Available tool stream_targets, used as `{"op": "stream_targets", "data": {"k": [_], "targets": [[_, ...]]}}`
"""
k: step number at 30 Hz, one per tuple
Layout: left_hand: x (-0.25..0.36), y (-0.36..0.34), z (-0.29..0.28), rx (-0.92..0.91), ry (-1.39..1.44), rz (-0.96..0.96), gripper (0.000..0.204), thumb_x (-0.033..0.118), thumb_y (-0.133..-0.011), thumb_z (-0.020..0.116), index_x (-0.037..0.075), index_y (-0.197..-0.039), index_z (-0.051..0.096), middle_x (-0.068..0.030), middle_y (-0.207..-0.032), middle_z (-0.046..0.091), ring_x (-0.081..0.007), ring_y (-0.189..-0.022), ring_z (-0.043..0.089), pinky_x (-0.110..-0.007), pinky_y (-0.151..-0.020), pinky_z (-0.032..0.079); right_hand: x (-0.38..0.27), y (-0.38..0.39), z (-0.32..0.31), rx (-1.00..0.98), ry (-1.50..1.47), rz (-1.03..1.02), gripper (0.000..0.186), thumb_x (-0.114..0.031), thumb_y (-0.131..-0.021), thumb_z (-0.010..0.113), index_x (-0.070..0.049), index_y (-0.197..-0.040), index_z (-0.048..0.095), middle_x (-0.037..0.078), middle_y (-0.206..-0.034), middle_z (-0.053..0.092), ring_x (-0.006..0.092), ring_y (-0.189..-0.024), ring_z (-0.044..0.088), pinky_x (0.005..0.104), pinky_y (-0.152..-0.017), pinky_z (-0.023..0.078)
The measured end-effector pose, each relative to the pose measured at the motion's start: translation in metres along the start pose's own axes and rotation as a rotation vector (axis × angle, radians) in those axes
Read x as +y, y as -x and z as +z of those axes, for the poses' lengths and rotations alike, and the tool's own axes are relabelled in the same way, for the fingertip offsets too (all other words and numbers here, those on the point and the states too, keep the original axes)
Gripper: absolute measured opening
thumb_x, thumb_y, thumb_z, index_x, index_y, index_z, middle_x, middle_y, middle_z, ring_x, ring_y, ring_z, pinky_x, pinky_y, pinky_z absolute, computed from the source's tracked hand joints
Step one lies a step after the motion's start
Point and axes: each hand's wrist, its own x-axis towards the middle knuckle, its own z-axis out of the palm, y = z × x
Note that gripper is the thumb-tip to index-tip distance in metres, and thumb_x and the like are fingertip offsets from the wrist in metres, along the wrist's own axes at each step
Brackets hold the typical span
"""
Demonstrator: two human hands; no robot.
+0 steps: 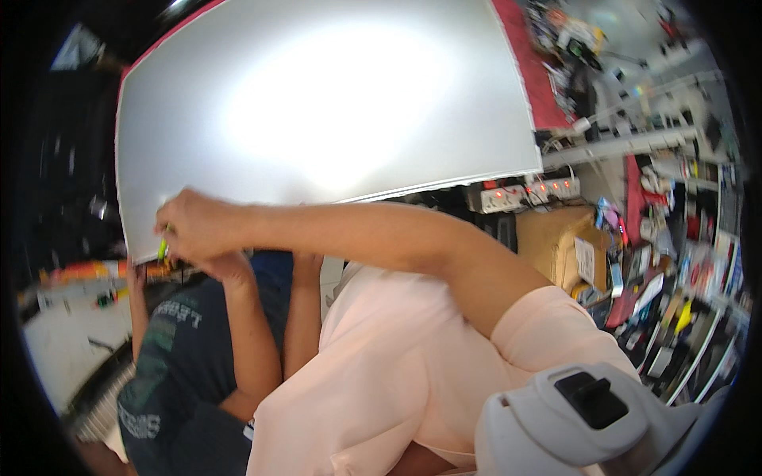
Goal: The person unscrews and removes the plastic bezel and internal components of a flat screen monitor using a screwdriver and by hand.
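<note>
At the lower left corner of the big white panel (325,103), your right hand (194,226) is pinched shut on a small yellow-green tool (163,250), working the edge. Your left hand (230,266) sits just beneath; I cannot tell its grip. Next, I judge, calls for steady pressure along that corner.

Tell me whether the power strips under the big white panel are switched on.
On. The power strips below the white panel show red glowing switch lights along their tops; whether anything draws power from them cannot be told.
</note>
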Motion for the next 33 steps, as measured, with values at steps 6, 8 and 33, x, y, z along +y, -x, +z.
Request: {"op": "stream_targets", "data": {"k": [6, 8, 33], "targets": [[0.123, 0.066, 0.109, -0.559, 1.119, -0.183, 0.011, 0.009, -0.086, 0.043, 0.008, -0.092, 0.052, -0.003, -0.087, 0.055, -0.0111, -0.078, 0.057, -0.025, -0.069, 0.049, -0.016, 0.025, -0.042, 0.034, 0.001, 0.023, 0.018, -0.016, -0.075, 0.055, -0.001, -0.074, 0.064, 0.018, -0.074, 0.065, 0.036, -0.071, 0.064, 0.0426, -0.07, 0.051], [0.136, 0.09, 0.143, -0.786, 1.948, -0.828, 0.013, 0.005, -0.086, 0.04, 0.008, -0.089, 0.052, -0.0022, -0.087, 0.054, -0.0094, -0.078, 0.056, -0.022, -0.068, 0.048, -0.01, 0.035, -0.062, 0.024, -0.025, 0.044, 0.016, -0.016, -0.074, 0.056, -0.001, -0.075, 0.064, 0.018, -0.071, 0.065, 0.0349, -0.071, 0.064, 0.0428, -0.069, 0.051], [-0.025, 0.018, 0.055, 0.313, 0.049, 0.113, 0.063, 0.046, -0.094, 0.041, 0.006, -0.139, 0.026, -0.0189, -0.14, 0.031, -0.0368, -0.127, 0.034, -0.052, -0.105, 0.031, 0.197, 0.301, -0.559, 0.826, 0.454, 0.676, 0.033, -0.018, -0.083, 0.061, 0.002, -0.108, 0.061, 0.012, -0.093, 0.066, 0.0188, -0.082, 0.061, 0.0314, -0.07, 0.048]]}}
